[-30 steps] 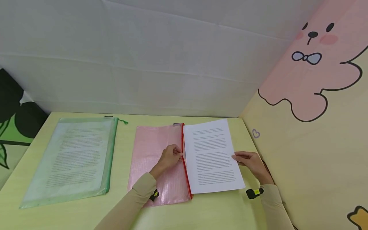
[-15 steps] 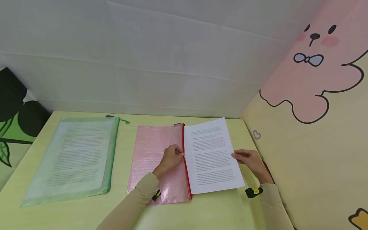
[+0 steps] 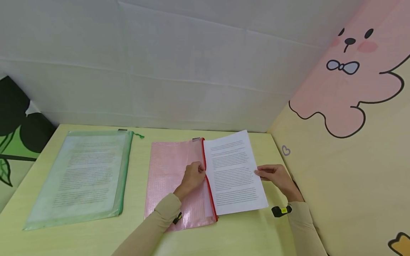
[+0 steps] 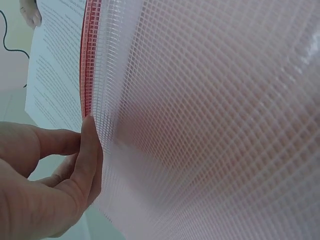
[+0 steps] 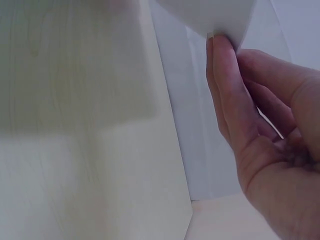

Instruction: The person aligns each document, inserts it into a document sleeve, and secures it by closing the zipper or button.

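Observation:
A pink mesh zipper pouch (image 3: pixel 173 170) with a red zipper edge lies at the middle of the table. My left hand (image 3: pixel 193 177) pinches its red-edged opening about halfway along, as the left wrist view also shows with the pouch wall (image 4: pixel 200 110) beside the fingers. Printed white paper (image 3: pixel 235 174) reaches out of the opening on the right, its left edge hidden at the zipper. At the paper's right edge, my right hand (image 3: pixel 278 177) pinches it between thumb and fingers. In the right wrist view a corner of the paper (image 5: pixel 215 17) sits in that pinch.
On the left of the yellow table (image 3: pixel 134 227) lies a green mesh zipper pouch (image 3: pixel 77 174) with a printed sheet inside. A white backdrop (image 3: pixel 160 71) stands behind the table, and a yellow wall panel (image 3: pixel 346 177) with a pink bear closes the right side.
The paper and my right hand have shifted a little to the left, toward the pouch. My left hand has stayed at the opening, drifting slightly right.

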### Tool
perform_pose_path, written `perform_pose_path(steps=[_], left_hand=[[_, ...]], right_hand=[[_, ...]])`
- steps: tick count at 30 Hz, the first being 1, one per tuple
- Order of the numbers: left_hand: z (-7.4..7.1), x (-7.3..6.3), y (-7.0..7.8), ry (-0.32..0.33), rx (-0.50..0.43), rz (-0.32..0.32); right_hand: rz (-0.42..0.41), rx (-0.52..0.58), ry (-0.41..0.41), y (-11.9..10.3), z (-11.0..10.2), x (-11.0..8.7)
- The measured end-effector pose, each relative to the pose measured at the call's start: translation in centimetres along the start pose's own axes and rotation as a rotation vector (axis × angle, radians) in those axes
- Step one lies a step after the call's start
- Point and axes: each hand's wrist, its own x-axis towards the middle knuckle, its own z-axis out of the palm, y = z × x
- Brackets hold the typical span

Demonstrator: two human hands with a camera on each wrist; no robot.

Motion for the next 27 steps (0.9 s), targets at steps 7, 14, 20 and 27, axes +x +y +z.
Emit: perform_pose_path(steps=[7,14,20,27], left_hand=[[0.3,-0.1,-0.1,0.033,0.036,0.005],[0.6,-0.2,-0.1,0.039,0.062,0.017],[0.6,-0.4,0.0,0.027,0.059,0.039],[0.8,-0.3,0.0,-0.009,0.026,0.074]], right_hand=[[-0.022,-0.048,-0.012,-0.8,-1.1,0.0],[-0.033,-0.089,-0.074,-1.6,-1.4,0.3],[-0.013,-0.066,-0.077,-1.6,-1.1,0.7],[0.010,-0.044,-0.098,-1.1,-0.4,1.1]])
